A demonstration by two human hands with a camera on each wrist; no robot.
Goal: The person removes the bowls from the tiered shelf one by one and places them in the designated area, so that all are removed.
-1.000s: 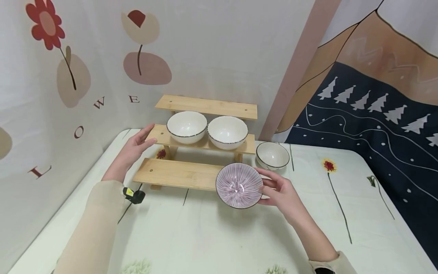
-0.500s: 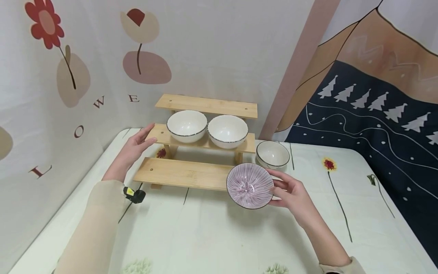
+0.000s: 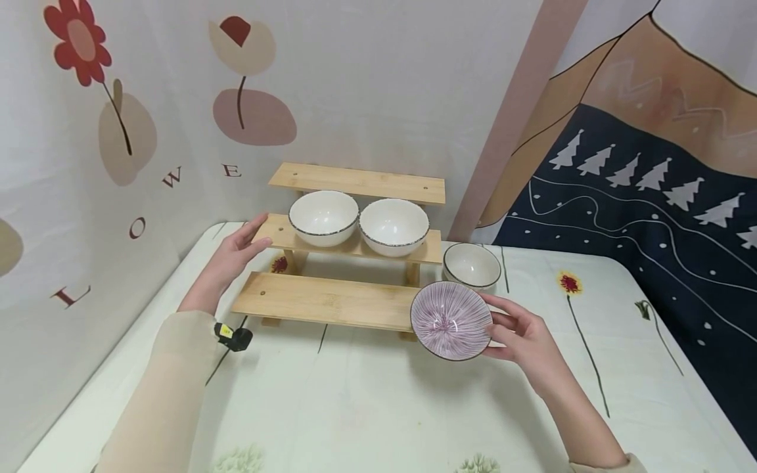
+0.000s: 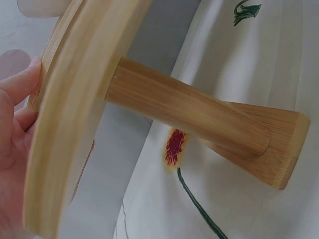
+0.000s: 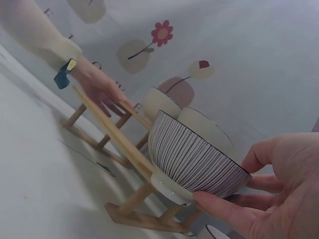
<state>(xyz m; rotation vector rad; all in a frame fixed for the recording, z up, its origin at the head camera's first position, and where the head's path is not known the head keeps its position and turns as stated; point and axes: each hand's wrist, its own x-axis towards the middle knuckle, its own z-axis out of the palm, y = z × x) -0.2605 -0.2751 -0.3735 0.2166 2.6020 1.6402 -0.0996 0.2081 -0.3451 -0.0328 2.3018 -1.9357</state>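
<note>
My right hand pinches a purple-striped bowl by its right side, thumb at the rim and fingers underneath. The bowl tilts towards me at the right end of the rack's lowest board; whether its foot touches that board I cannot tell. My left hand touches the left end of the middle board, its fingers fairly straight; in the left wrist view the fingertips lie against the wood. Two white bowls with dark rims, a left one and a right one, sit side by side on that middle board.
A third white bowl stands on the table just right of the rack, close behind the striped bowl. The rack's top board runs along the back by the printed curtain. A flower-patterned cloth covers the table.
My right hand has carried the striped bowl to the right, from over the lowest board's right part to its right end. The left hand and the white bowls have stayed put.
</note>
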